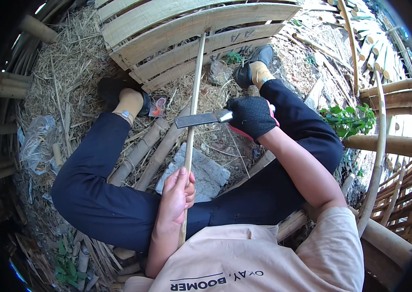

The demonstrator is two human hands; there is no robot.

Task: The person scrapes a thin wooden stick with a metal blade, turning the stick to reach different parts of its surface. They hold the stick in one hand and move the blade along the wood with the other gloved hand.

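Closest to my camera is the beige shirt [283, 260], with dark trousers [99, 194] bent out to both sides beyond it. I have the left hand [179, 197] wrapped around the lower part of a long, pale strip [196, 87], thumb pointing up along it. That strip runs from beside the shirt, over the trousers, up to the slatted wooden crate [167, 41], its far end overlapping the slats. My right hand [253, 118], in a black glove, is clenched around the handle of a broad-bladed knife [197, 119]. The blade lies crosswise over the strip's middle; I cannot tell whether its edge touches. Beneath the strip sits a grey stone slab [210, 177], near bamboo poles [140, 151] on the straw-littered ground [77, 63].
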